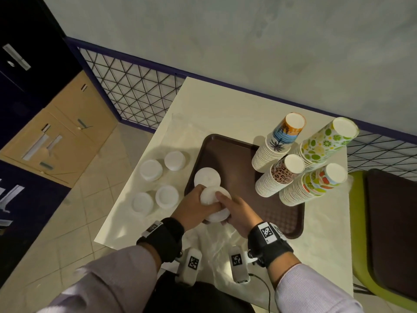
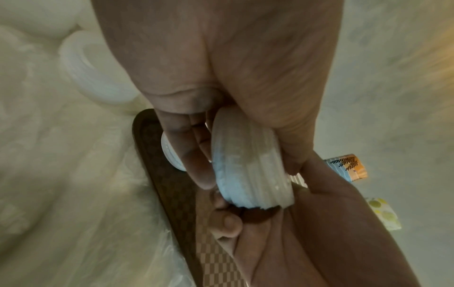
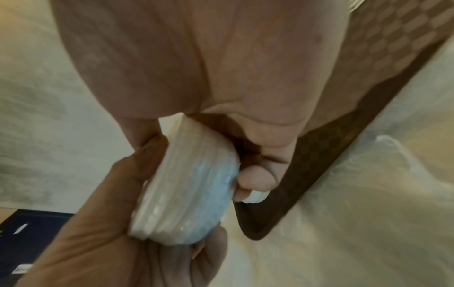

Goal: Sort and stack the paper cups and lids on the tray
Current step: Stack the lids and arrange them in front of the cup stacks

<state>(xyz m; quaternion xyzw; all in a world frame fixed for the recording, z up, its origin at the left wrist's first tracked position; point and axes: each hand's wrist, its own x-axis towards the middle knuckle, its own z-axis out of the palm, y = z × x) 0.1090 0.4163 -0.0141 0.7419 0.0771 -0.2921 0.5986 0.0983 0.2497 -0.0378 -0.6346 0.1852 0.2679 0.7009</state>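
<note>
Both hands close around one stack of lids (image 1: 215, 203) held over the near-left corner of the tray (image 1: 234, 159). The left hand (image 1: 194, 206) curls round the stack's left side, fingers (image 2: 196, 155) wrapped across its ribbed edge; the right hand (image 1: 237, 213) grips the opposite side, with one finger laid across the top lid. The two-sided hold likely keeps the loose lids squared and nested so they can be set down as one pile. Both wrists angle inward and meet over the tray's corner, forearms coming up from the tabletop's near edge.

Another lid pile (image 1: 207, 177) already sits on the tray, just beyond the held stack. Four more lid piles (image 1: 158, 184) wait off the tray, on the tabletop (image 1: 225, 105) to its left. Four stacks of cups (image 1: 302, 161), mouths down, occupy the tray's right side, so the cups look sorted and the lids remain to be moved. Crumpled clear plastic (image 1: 214, 245) lies near the tray's front edge.
</note>
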